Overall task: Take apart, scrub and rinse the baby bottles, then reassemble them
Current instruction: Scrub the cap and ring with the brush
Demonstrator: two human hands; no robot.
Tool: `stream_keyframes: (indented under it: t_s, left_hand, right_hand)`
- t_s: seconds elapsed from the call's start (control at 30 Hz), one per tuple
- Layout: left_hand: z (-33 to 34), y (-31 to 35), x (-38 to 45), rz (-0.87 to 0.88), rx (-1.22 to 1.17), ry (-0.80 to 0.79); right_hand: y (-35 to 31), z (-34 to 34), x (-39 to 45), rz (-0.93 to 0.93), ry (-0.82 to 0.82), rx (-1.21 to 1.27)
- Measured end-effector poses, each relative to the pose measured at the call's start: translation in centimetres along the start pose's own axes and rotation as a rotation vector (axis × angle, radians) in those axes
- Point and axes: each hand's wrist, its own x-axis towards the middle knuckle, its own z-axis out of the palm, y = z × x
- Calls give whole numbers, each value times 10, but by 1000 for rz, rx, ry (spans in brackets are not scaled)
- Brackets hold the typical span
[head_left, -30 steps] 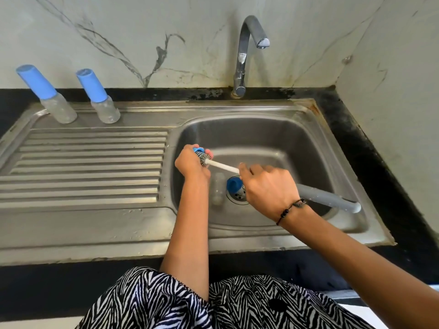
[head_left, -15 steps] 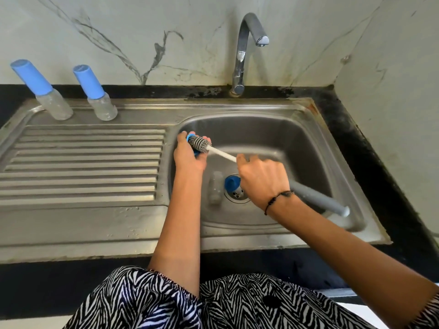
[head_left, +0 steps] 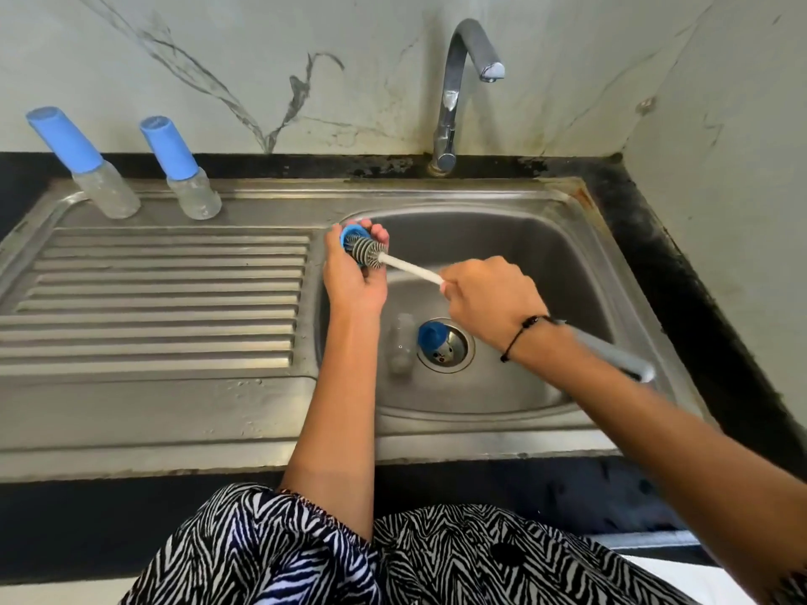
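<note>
Left hand (head_left: 353, 277) curls its fingers (head_left: 379, 234) around a blue bottle cap (head_left: 349, 234), mouth turned toward the brush head (head_left: 366, 254); right hand (head_left: 493, 301) grips the brush handle. Bottle body (head_left: 401, 342) and another blue part (head_left: 430, 336) lie in the sink (head_left: 546, 264) basin, awaiting scrubbing.

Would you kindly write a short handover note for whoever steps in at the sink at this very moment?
Left hand: holds a blue bottle cap above the basin's left edge.
Right hand: grips the bottle brush by its shaft; the bristle head is at the cap's mouth.
In the sink: a clear bottle body lies by the drain, a blue part rests on the drain.
On the back ledge: two capped bottles stand upright.
Tap shows no running water.
Left: finish scrubbing the cap, scrub the other pieces, rinse, reassemble.
</note>
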Motion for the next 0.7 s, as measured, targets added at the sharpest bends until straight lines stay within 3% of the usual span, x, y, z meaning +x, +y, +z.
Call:
stream_keyframes:
  t_s: [0.13,0.27,0.4,0.47,0.57,0.7]
  left_hand:
    - [6,-3,5,150,294,62]
    - [-10,-10,2,244,582,11]
    - [-17,5,-1,224,511,-173]
    - [-9,11,-2,191,421,-232]
    - [-5,4,0,197,464,-134]
    - [-35,0,15,207,998,150]
  right_hand:
    - [-12,9,-7,-16,56,-120]
    - [-12,-8,3,7,-95,-14]
    - [8,-26,6,225,-413,773]
    - [17,-25,3,277,-567,1033]
    - [24,-8,3,300,-642,1138]
    - [42,12,8,313,-480,828]
